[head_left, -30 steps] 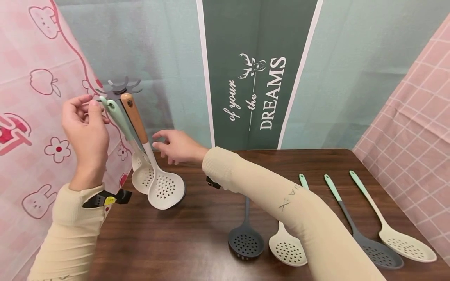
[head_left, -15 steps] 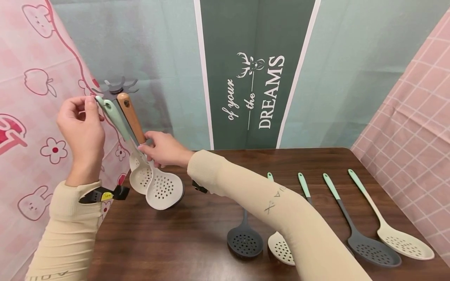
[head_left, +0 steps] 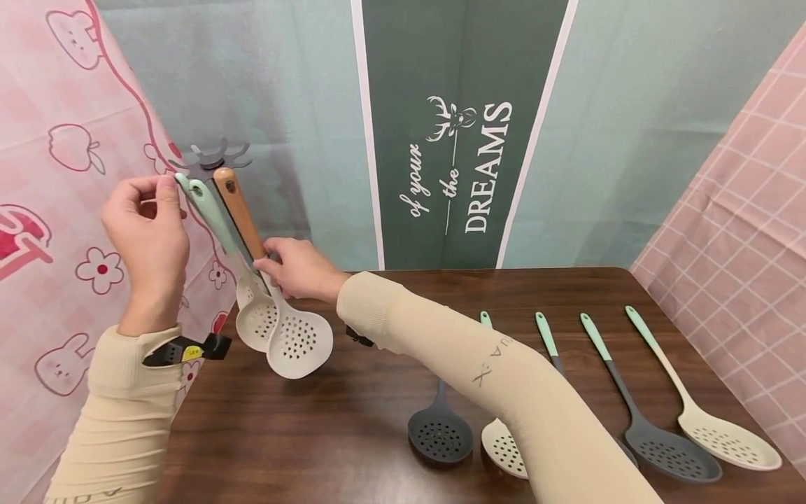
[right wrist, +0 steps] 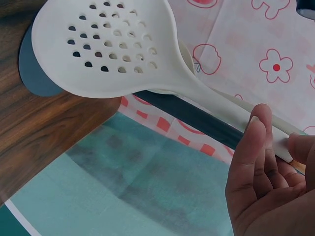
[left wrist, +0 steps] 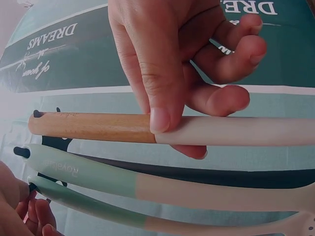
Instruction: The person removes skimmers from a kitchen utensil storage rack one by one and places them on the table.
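Observation:
A white skimmer [head_left: 301, 344] with a wooden handle [left wrist: 93, 127] hangs by its handle hole from a grey rotating hook rack [head_left: 213, 159]. My right hand [head_left: 303, 269] pinches it between thumb and fingers where wood meets white shaft. Two mint-handled skimmers [left wrist: 83, 164] hang beside it, their pale perforated bowls overlapping behind. At the far left, my left hand [head_left: 147, 234] pinches a hook tip of the rack, right by the end of the outermost mint handle. In the right wrist view the white skimmer's bowl [right wrist: 115, 37] partly covers the dark rack base [right wrist: 37, 73].
To the right on the brown wooden table [head_left: 302, 434] lie a dark grey skimmer [head_left: 441, 434], a cream skimmer [head_left: 504, 448] partly under my right sleeve, another dark slotted turner [head_left: 670, 448] and a cream one [head_left: 727, 437]. Pink cloth [head_left: 75, 203] borders the left side.
My right hand has reached left from beside the wooden-handled skimmer and taken hold of it. My left hand's fingers have closed onto the hook tip.

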Tool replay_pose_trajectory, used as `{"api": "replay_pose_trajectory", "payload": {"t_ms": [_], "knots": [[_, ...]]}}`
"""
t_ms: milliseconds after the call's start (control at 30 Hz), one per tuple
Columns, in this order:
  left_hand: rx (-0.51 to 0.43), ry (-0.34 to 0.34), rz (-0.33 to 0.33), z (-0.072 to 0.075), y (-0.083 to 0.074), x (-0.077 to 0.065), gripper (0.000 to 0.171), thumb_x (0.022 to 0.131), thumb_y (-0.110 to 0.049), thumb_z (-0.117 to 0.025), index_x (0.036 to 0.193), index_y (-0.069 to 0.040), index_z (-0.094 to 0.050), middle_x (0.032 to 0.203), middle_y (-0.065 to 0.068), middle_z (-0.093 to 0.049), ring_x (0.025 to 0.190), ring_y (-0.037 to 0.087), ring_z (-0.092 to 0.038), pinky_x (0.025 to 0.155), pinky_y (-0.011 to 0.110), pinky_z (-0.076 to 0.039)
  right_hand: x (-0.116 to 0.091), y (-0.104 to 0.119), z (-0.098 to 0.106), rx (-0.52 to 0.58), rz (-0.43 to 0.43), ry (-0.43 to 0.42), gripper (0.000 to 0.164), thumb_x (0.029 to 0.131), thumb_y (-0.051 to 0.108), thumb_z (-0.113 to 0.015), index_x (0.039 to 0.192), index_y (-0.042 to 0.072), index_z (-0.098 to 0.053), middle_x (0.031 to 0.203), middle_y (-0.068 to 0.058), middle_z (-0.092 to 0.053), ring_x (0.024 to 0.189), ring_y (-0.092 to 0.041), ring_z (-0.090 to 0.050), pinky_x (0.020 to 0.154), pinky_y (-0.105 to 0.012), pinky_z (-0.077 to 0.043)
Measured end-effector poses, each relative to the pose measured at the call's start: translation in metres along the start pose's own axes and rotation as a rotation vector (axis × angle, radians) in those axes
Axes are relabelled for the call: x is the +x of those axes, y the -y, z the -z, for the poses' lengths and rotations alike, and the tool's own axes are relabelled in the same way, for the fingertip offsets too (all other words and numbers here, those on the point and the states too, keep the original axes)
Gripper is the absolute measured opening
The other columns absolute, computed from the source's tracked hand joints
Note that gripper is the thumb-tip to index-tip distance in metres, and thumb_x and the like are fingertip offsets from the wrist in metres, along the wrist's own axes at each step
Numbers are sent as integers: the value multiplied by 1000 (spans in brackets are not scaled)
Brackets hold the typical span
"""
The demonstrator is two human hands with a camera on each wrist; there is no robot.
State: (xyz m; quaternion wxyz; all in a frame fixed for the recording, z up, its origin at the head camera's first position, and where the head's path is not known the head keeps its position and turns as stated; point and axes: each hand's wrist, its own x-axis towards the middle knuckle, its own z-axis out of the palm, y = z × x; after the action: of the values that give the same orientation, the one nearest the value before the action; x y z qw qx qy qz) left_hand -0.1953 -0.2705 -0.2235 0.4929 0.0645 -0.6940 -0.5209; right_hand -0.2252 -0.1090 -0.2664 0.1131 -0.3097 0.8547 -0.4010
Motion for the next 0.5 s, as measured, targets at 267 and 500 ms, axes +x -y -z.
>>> {"api": "replay_pose_trajectory", "payload": {"t_ms": [267,500], "knots": [[8,3,-5,0,1,0,11,100,-19,-66,97,-14,-74,86,-9,-59,70,5,-54,69,19,-43,0,0,3,-62,14,-7,18,107,31,-53,103,14,-57,74,-1,-61,52,-13,-62,49,-20,-48],[23,14,2,1,0,0,11,100,-20,-66,98,-14,-75,87,-10,-59,71,4,-55,69,19,-43,-1,-1,6,-67,6,-2,18,107,31,-52,101,14,-56,76,-3,-63,52,-10,-59,51,-20,-49]]}}
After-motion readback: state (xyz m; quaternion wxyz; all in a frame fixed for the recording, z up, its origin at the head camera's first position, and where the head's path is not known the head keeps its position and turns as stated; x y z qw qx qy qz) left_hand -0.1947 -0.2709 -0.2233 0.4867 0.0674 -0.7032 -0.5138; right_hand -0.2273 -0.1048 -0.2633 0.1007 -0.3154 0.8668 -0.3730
